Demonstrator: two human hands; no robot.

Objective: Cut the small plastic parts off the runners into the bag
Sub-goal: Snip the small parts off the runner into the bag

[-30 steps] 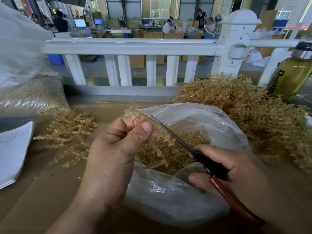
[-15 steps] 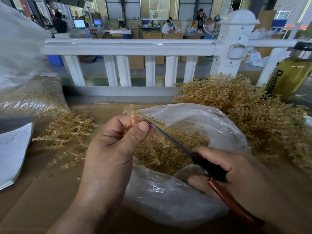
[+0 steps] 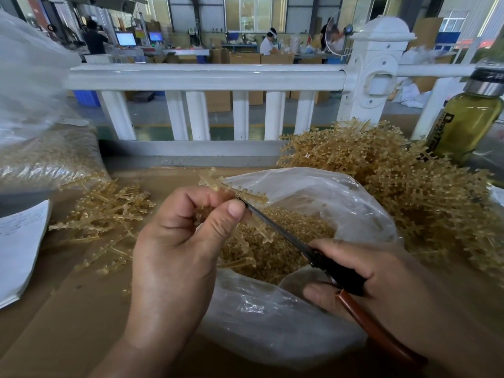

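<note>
Runners (image 3: 395,192), biggest lot first: where do they lie?

— Most are heaped at the right of the frame. The open bag (image 3: 362,214) sits in the centre with cut parts (image 3: 289,241) in its bottom. A smaller pile (image 3: 103,214) lies at the left. One single runner (image 3: 240,192) is over the bag's mouth, just above centre.

— Who holds what?

— The left hand (image 3: 177,241) pinches that single runner, thumb and curled fingers clamped on its stem. The right hand (image 3: 368,271) is wrapped round the scissors (image 3: 275,227). The blades look closed, though I can't be sure, and the tip is right by the left thumb.

— How will it handle?

— Light, thin and springy, I'd judge, and the branches would bend or snap if squeezed. Take it by the bare stem, with the parts hanging over the bag. The blade so near the thumb is the hazard.
</note>
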